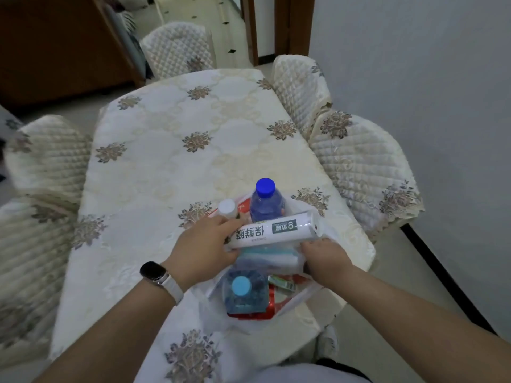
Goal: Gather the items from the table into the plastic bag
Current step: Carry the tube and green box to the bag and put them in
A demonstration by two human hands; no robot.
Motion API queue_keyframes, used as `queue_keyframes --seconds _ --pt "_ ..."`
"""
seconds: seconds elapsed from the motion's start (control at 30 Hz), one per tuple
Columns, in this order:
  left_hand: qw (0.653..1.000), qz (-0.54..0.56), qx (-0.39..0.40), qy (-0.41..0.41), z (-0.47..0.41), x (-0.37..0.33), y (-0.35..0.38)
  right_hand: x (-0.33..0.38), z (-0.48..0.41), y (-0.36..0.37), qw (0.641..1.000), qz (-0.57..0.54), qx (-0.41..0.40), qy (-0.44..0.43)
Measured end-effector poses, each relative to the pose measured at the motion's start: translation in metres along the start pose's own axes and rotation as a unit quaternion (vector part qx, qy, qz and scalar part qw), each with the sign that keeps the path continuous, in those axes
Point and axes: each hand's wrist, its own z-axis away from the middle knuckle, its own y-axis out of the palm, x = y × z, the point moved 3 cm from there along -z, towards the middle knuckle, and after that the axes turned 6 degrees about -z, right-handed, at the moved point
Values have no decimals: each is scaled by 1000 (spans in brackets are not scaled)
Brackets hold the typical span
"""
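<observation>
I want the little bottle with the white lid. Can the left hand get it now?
Probably yes. The small white-lidded bottle stands just past the left hand, with nothing between them. But that hand grips the white cling-film roll, so it would likely have to let go first.

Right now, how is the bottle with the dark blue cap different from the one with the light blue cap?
The dark-capped bottle stands at the far end of the plastic bag, beyond the white roll; the light-capped bottle sits at the near end. Its cap is a paler blue than the dark-capped bottle's. Both are see-through, capped and upright.
</observation>
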Motion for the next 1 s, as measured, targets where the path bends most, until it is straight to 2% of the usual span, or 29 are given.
queue_keyframes --seconds 0.23,0.27,0.37,0.43,0.53,0.6,0.67,0.73,0.9,1.0 --pt "995 -99 25 23 -14 -4 23 -7 12 -26 997 -25 37 58" --pt "994 -103 29 24 -14 -4 26 -9 13 -30 997 -42 25 53" --pt "992 -113 43 32 -17 -1 33 -18 17 -41 987 -122 -76 72" --pt "991 -121 44 27 -20 0 35 -26 22 -46 951 -255 -132 118" --pt "992 -124 33 11 -23 -1 35 -28 36 -58 860 -452 -192 139" --pt "994 -110 14 4 -23 -2 34 -20 47 -66 809 -526 -228 132" --pt "994 -109 -4 12 -21 -3 36 -8 58 -74 785 -557 -246 113" --pt "995 -97 -20 18 -18 -3 39 7 68 -78 790 -560 -239 76" --pt "996 -20 -90 -12 -1 0 33 38 73 -72 879 -442 -178 1" --pt "991 14 -114 -74 26 9 29 47 73 -64 911 -373 -174 -33"
